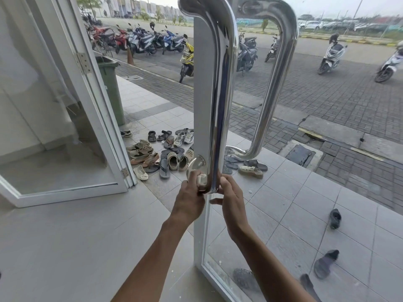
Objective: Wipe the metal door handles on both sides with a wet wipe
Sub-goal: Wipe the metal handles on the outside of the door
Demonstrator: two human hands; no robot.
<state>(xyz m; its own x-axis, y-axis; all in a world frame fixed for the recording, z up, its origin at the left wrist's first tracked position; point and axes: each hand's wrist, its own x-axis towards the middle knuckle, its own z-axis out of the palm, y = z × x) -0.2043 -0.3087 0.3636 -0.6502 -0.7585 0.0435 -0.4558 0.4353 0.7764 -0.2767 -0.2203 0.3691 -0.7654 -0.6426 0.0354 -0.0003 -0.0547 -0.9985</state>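
Note:
A polished metal pull handle (pixel 220 83) runs down the white door frame (pixel 201 105) on my side of the glass door. A matching outer handle (pixel 270 88) shows through the glass. My left hand (pixel 190 197) presses a white wet wipe (pixel 201 178) against the lower bend and round mounting base (pixel 196 163) of the near handle. My right hand (pixel 229 197) is at the right of the same bend, thumb on the metal and fingers spread; whether any wipe is under it is hidden.
A second glass door (pixel 72 118) stands swung open at the left. Several shoes and sandals (pixel 165 155) lie on the tiled porch outside, by a green bin (pixel 110 83). Parked motorbikes (pixel 141 40) line the paved road beyond.

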